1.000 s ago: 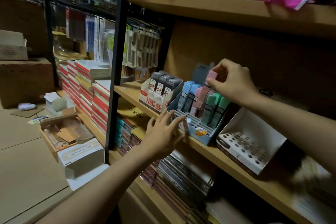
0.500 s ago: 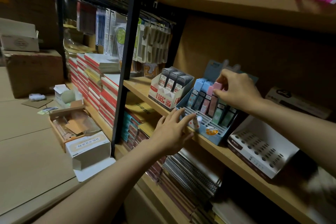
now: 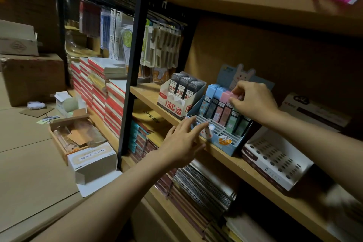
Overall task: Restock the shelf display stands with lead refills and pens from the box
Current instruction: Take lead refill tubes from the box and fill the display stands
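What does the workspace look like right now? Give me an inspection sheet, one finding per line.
Surface: wooden shelf, bare at its left end.
Job's things: blue display stand holds pastel lead refill cases at the back, front slots unfilled; white refill box of dark cases beside it; white pen stand, its holes unfilled.
Clutter: opened cartons on the floor.
Grips: left hand rests with straight fingers on the blue stand's front; right hand pinches a pink refill case in the back row.
Cables: nothing seen.
Surroundings: stacked notebooks at left, spiral pads below, hanging packs behind.
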`<control>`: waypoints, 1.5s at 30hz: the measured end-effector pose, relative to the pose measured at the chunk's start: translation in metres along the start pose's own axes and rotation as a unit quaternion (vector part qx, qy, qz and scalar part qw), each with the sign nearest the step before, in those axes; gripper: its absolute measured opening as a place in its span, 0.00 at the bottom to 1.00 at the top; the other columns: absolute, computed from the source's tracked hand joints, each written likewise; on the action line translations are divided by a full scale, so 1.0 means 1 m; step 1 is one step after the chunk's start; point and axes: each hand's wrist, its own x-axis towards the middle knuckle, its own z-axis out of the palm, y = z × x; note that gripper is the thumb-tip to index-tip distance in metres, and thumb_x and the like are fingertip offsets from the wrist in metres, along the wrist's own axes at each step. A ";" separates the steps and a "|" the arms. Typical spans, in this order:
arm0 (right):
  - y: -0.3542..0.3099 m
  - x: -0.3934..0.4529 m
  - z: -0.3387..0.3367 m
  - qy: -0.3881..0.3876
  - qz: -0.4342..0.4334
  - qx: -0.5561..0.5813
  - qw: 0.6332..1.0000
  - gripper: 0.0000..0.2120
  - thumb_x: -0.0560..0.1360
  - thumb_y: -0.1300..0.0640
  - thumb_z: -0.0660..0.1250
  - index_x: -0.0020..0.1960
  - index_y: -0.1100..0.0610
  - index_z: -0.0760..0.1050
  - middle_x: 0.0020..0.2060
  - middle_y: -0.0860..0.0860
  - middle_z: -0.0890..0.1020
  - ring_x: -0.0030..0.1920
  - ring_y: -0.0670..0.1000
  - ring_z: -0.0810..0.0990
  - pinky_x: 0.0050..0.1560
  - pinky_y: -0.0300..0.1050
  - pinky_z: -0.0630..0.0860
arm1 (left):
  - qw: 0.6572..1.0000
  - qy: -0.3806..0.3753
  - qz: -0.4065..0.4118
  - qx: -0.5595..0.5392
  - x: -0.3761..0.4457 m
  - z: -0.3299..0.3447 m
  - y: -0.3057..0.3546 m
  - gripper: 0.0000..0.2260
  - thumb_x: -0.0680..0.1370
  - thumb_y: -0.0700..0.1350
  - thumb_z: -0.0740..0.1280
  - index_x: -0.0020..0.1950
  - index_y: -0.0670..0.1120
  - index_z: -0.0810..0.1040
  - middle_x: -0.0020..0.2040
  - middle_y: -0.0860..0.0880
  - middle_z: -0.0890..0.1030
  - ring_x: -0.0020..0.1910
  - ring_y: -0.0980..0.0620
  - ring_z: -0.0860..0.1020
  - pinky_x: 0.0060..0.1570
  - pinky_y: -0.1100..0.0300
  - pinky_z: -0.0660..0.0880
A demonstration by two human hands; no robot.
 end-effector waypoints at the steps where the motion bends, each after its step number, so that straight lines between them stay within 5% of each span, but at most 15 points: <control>1: -0.001 0.000 0.002 0.008 0.000 -0.015 1.000 0.06 0.75 0.52 0.69 0.47 0.55 0.80 0.44 0.53 0.81 0.45 0.54 0.80 0.47 0.50 0.78 | 1.000 0.003 0.001 0.001 0.000 0.000 0.000 0.29 0.80 0.59 0.58 0.77 0.63 0.46 0.79 0.51 0.46 0.78 0.47 0.46 0.75 0.42 0.53; 11: -0.004 -0.001 0.008 -0.010 0.028 -0.098 0.995 0.20 0.79 0.43 0.59 0.54 0.57 0.81 0.55 0.57 0.76 0.57 0.59 0.75 0.59 0.56 0.73 | 1.000 -0.011 -0.005 -0.003 -0.002 -0.001 -0.001 0.30 0.80 0.59 0.58 0.77 0.64 0.44 0.80 0.52 0.44 0.78 0.47 0.45 0.75 0.42 0.53; 14: -0.012 -0.001 0.012 0.017 0.014 -0.085 0.996 0.19 0.79 0.44 0.59 0.63 0.55 0.76 0.60 0.56 0.74 0.62 0.57 0.72 0.62 0.57 0.67 | 1.000 -0.023 -0.010 0.001 -0.003 -0.002 -0.001 0.30 0.80 0.59 0.58 0.76 0.65 0.43 0.80 0.52 0.42 0.78 0.47 0.43 0.76 0.42 0.51; 20: -0.036 0.003 0.037 -0.060 -0.027 -0.117 0.991 0.22 0.81 0.45 0.55 0.73 0.46 0.65 0.69 0.54 0.65 0.68 0.57 0.62 0.65 0.61 0.59 | 1.000 -0.016 -0.004 0.011 -0.002 -0.002 -0.003 0.30 0.80 0.59 0.58 0.76 0.65 0.43 0.80 0.52 0.43 0.78 0.47 0.44 0.75 0.42 0.53; 26: -0.031 0.009 0.025 -0.061 0.008 -0.037 0.997 0.24 0.80 0.46 0.58 0.75 0.43 0.61 0.70 0.54 0.65 0.71 0.57 0.61 0.70 0.66 0.54 | 1.000 -0.013 0.003 0.010 0.000 0.000 -0.005 0.31 0.80 0.59 0.58 0.76 0.65 0.43 0.80 0.51 0.44 0.78 0.47 0.44 0.75 0.42 0.52; 30: 0.001 -0.010 -0.009 0.015 -0.028 -0.024 0.999 0.24 0.79 0.50 0.62 0.73 0.52 0.66 0.69 0.54 0.70 0.69 0.57 0.67 0.67 0.60 0.63 | 1.000 -0.029 -0.003 0.001 0.001 -0.001 -0.004 0.31 0.80 0.59 0.59 0.76 0.66 0.42 0.80 0.52 0.42 0.78 0.47 0.43 0.75 0.41 0.51; 37: 0.029 -0.059 -0.011 -0.073 -0.049 -0.083 0.993 0.24 0.80 0.49 0.59 0.76 0.50 0.63 0.73 0.47 0.66 0.72 0.50 0.62 0.70 0.58 0.57 | 0.999 -0.035 -0.003 -0.002 -0.006 -0.002 0.009 0.33 0.80 0.59 0.59 0.78 0.62 0.42 0.80 0.51 0.39 0.79 0.46 0.44 0.75 0.44 0.53; 42: 0.018 -0.062 -0.009 -0.060 -0.039 -0.044 0.996 0.29 0.79 0.48 0.61 0.77 0.52 0.58 0.74 0.49 0.64 0.72 0.52 0.62 0.71 0.58 0.57 | 0.999 -0.039 0.019 -0.023 -0.032 -0.014 0.022 0.32 0.80 0.54 0.62 0.79 0.57 0.48 0.80 0.50 0.43 0.79 0.47 0.47 0.75 0.44 0.57; 45: -0.004 -0.076 -0.006 -0.009 -0.097 0.022 0.995 0.28 0.77 0.52 0.64 0.75 0.54 0.63 0.70 0.51 0.68 0.71 0.53 0.65 0.71 0.55 0.58 | 0.998 -0.022 0.002 -0.052 -0.055 -0.016 0.026 0.27 0.80 0.51 0.64 0.77 0.53 0.59 0.79 0.49 0.52 0.77 0.49 0.55 0.74 0.51 0.61</control>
